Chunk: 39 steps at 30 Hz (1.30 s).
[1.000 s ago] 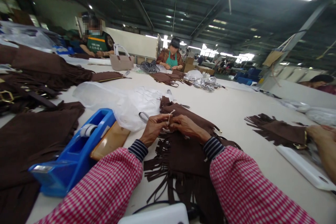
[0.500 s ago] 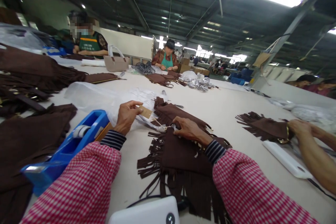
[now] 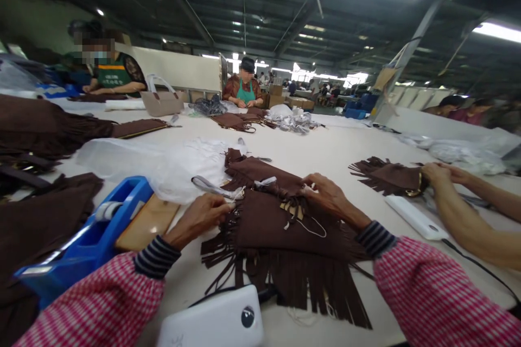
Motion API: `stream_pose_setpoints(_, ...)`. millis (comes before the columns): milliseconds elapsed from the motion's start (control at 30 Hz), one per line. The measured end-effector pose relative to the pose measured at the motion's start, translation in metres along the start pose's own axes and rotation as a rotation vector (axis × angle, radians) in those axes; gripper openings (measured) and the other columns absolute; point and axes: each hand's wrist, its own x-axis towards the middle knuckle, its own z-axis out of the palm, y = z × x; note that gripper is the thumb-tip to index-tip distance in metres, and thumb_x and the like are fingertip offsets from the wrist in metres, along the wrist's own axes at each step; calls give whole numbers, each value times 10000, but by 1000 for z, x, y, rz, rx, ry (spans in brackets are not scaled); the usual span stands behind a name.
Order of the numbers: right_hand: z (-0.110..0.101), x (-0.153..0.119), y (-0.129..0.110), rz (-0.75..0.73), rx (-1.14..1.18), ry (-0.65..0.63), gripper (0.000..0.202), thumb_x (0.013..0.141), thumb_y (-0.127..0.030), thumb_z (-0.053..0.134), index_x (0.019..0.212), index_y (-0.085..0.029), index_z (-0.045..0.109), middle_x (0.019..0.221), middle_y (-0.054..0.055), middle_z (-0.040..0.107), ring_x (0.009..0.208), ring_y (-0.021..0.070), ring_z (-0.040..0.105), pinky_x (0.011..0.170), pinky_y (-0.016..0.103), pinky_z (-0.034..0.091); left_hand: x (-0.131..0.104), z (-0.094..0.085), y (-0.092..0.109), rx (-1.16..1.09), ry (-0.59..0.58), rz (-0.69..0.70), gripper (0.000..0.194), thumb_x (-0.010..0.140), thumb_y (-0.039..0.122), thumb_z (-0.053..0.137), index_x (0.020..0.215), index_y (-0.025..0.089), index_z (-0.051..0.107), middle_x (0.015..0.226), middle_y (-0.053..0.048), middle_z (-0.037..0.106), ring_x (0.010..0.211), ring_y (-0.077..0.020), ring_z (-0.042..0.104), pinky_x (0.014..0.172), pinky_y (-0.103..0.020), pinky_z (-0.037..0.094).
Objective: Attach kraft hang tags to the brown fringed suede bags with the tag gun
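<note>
A dark brown fringed bag [image 3: 268, 233] lies on the table before me, its long fringe spread toward me. My left hand [image 3: 205, 217] has closed fingers at the bag's left edge, beside a grey-wrapped strap end [image 3: 217, 187]. At the upper right side of the bag, the fingers of my right hand [image 3: 331, 198] pinch its edge; a small white bit shows at the fingertips. Between my hands a tan paper tag [image 3: 293, 209] rests on the bag, with a loose white string [image 3: 313, 227] near it. Another fringed brown piece [image 3: 260, 171] lies just behind.
At left stand a blue tape dispenser [image 3: 97, 233] and piled brown bags [image 3: 44, 124]. White wrapping [image 3: 163, 165] lies behind my left hand. A white device [image 3: 215, 320] is in front. On the right, another person's hands [image 3: 439, 176] hold a fringed bag [image 3: 386, 173] by a white device [image 3: 415, 217].
My left hand has let go of the tan tag and come down to the bag's left edge. My right hand has moved right along the bag. The tag now lies on the bag.
</note>
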Motion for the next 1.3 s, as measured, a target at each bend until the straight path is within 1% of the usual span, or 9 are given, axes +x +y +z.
stream_pose_setpoints(67, -13, -40, 19, 160, -27, -1, 257, 937, -445, 571, 1010, -218, 668, 970, 64, 691, 860, 219, 617, 755, 327, 433, -6, 16, -5, -163, -134, -84, 465, 787, 581, 694, 557, 186, 608, 549, -35, 599, 489, -155, 487, 504, -265, 267)
stream_pose_setpoints(167, -20, -87, 33, 407, 85, -117, 384, 904, -567, 569, 790, -209, 645, 765, 58, 685, 680, 205, 605, 624, 308, 395, -8, 32, -1, -274, -136, -194, 450, 709, 579, 776, 591, 171, 625, 539, -12, 579, 460, -119, 444, 476, -240, 217)
stream_pose_setpoints(300, -8, -106, 31, 481, 433, -248, 460, 891, -597, 555, 658, -200, 547, 614, 26, 624, 532, 161, 553, 549, 284, 367, -6, 38, 18, -355, -103, -275, 450, 626, 554, 847, 644, 163, 626, 548, 24, 526, 476, -98, 408, 461, -219, 186)
stream_pose_setpoints(567, -8, -88, -10, 273, 210, 94, 203, 942, -401, 587, 897, -218, 663, 839, 14, 681, 762, 182, 609, 697, 294, 425, -6, 55, 55, -720, -84, -391, 399, 607, 435, 903, 776, 155, 674, 737, -47, 717, 659, -181, 651, 569, -262, 468)
stream_pose_setpoints(700, -2, -78, -52, -54, 132, 88, 158, 971, -290, 605, 1110, -227, 645, 1084, 48, 651, 985, 200, 614, 854, 319, 473, 4, 65, 52, -841, -63, -483, 372, 588, 284, 925, 834, 117, 701, 774, -106, 756, 706, -230, 715, 628, -305, 551)
stream_pose_setpoints(800, 5, -67, -68, -201, -102, 42, 268, 972, -201, 600, 1238, -229, 605, 1142, 71, 623, 1031, 214, 586, 814, 302, 482, 8, 65, 60, -858, -35, -407, 315, 599, 169, 904, 819, 115, 685, 758, -102, 756, 659, -209, 715, 615, -291, 572)
stream_pose_setpoints(867, 6, -61, -71, -276, -260, 6, 193, 978, -162, 570, 1155, -198, 636, 1122, 91, 630, 999, 225, 574, 752, 300, 472, 9, 64, 71, -865, -6, -330, 331, 596, 119, 893, 852, 120, 683, 776, -90, 763, 638, -189, 710, 609, -278, 580)
stream_pose_setpoints(1033, -5, -51, -63, -318, -334, 20, 109, 977, -142, 534, 973, -157, 642, 1097, 112, 646, 970, 221, 572, 748, 307, 443, 10, 54, 106, -894, 37, -151, 386, 612, 133, 888, 953, 140, 707, 844, -70, 776, 671, -179, 720, 635, -265, 595)
stream_pose_setpoints(1300, -15, -39, -9, 220, 84, 146, 89, 856, -204, 590, 775, -181, 619, 785, 10, 649, 716, 152, 565, 649, 261, 363, 9, -19, 154, -764, 54, 38, 242, 664, 159, 836, 879, 134, 725, 758, -57, 755, 584, -183, 698, 528, -253, 565)
